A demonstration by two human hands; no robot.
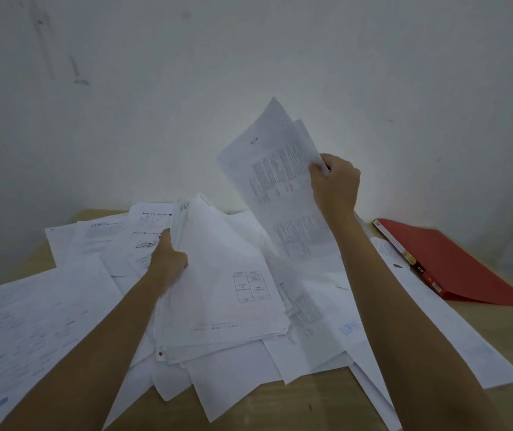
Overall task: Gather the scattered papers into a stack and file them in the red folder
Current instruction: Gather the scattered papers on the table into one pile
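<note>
Head view, left hand (168,259) gripping paper stack (224,284), right hand (336,185) pinching raised sheets (280,169), red folder (454,262) far right.

Dim, flat, cool-grey light. Wall (161,126) brightest mid-frame, darker toward the corners. Weak, soft shadows under the papers (227,275). Focus soft overall, most print unreadable; raised sheets (280,181) slightly blurred. Wide-angle bending at edges.

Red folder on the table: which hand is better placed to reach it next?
Probably the right hand, once it sets down its printed sheets: the red folder lies on that side, beside its forearm. The left hand grips the paper stack, farther away.
</note>
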